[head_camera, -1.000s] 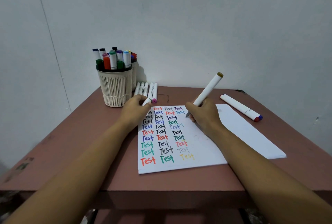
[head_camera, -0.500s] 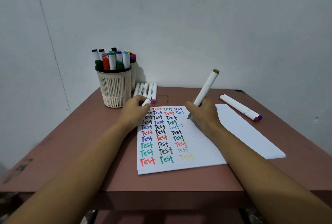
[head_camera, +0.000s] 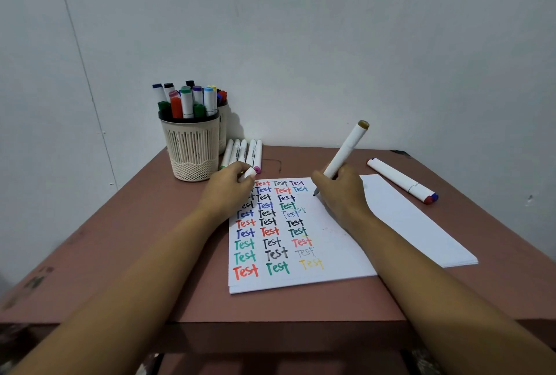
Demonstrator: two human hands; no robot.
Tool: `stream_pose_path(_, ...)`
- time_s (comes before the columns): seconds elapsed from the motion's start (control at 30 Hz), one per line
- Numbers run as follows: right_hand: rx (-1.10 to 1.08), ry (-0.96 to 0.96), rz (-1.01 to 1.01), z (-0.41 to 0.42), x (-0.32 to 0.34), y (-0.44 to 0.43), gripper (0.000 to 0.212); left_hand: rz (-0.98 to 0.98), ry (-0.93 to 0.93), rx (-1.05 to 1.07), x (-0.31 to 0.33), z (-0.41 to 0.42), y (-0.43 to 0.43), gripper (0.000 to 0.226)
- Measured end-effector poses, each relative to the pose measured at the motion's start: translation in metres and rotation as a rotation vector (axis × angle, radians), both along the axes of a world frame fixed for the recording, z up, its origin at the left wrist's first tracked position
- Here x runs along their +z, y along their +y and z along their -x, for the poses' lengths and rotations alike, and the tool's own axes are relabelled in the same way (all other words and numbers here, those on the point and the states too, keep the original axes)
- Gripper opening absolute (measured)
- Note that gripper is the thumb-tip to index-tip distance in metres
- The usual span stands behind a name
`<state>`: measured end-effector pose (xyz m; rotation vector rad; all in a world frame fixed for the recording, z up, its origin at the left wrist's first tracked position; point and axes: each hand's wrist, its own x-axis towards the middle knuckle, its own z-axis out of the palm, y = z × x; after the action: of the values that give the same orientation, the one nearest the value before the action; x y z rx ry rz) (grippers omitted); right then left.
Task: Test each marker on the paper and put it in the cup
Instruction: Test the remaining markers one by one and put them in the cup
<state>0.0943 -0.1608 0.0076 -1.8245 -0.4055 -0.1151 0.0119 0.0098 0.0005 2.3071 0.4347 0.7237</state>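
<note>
While the white marker with the olive-brown end (head_camera: 346, 150) stands tilted, tip down at the upper right of the white paper sheet of coloured "Test" words (head_camera: 331, 254), the right hand (head_camera: 341, 191) grips its lower barrel with curled fingers. Left hand (head_camera: 228, 191) rests on the sheet's top-left corner, fingers curled round a small white cap (head_camera: 247, 173). Beige slotted plastic cup (head_camera: 192, 149), full of markers, sits just behind on the reddish-brown table (head_camera: 135, 239), with a row of white markers (head_camera: 243, 153) beside it.

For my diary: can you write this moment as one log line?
right hand: grips white marker with brown end, tip at white paper sheet | left hand: pinches small white cap | step: testing
</note>
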Motion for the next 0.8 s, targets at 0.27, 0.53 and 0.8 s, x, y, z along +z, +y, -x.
stream_pose_path(0.27,0.223,0.264,-0.477,0.000,0.010,-0.003,0.018,-0.267,0.035,-0.067,0.001,0.004,-0.006,0.032)
stream_pose_path(0.53,0.473,0.281,-0.542,0.013,0.014,0.000,0.017,-0.198,-0.042,-0.235,0.007,0.009,-0.020,0.024)
stream_pose_path(0.8,0.533,0.266,-0.420,0.015,0.010,0.001,0.009,-0.178,-0.100,-0.326,0.010,0.012,-0.028,0.024)
